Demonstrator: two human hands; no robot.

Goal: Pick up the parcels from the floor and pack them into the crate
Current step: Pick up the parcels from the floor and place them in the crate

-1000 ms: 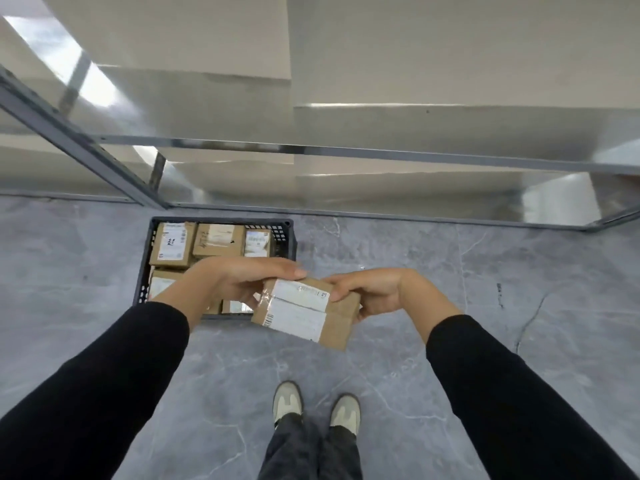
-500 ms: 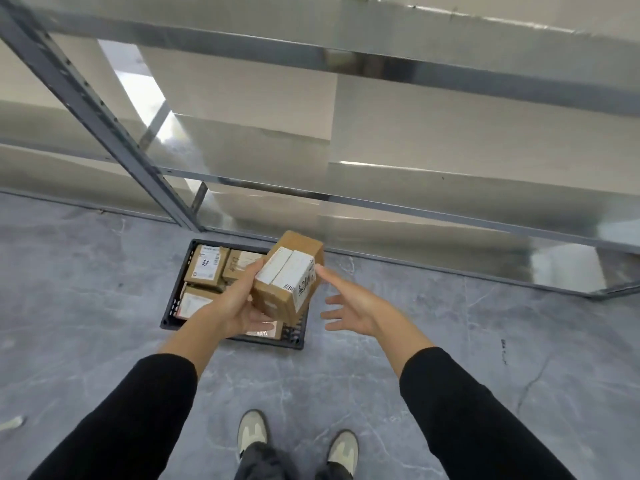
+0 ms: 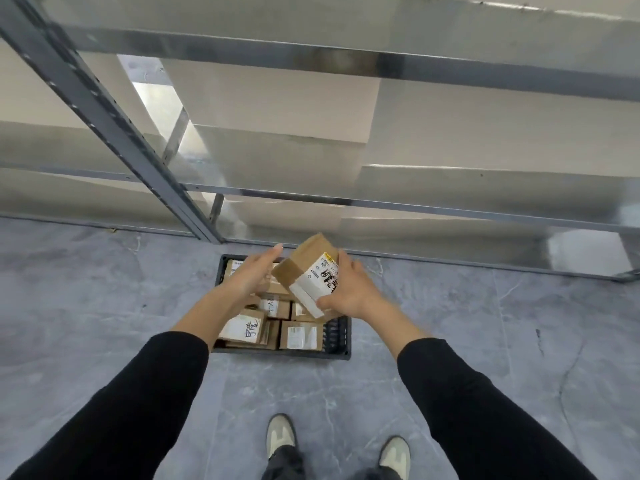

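2 hands were out in the middle of the frame, above a dark crate [image 3: 338,337] that stood on the grey floor [image 3: 104,306]. The right hand [image 3: 353,292] gripped a brown cardboard parcel [image 3: 306,270], thumb at its lower corner and fingers curled round its far side. The parcel was tilted in the air over the crate's right half, its white label with black handwriting facing the camera. The left hand [image 3: 251,277] was flat with straight fingers, just left of the parcel; whether it touched the box could not be told. Inside the crate lay several other labelled parcels [image 3: 301,336], packed side by side. A grey metal rack [image 3: 100,109] filled the upper frame, and 2 pale shoes [image 3: 280,439] showed at the bottom centre.
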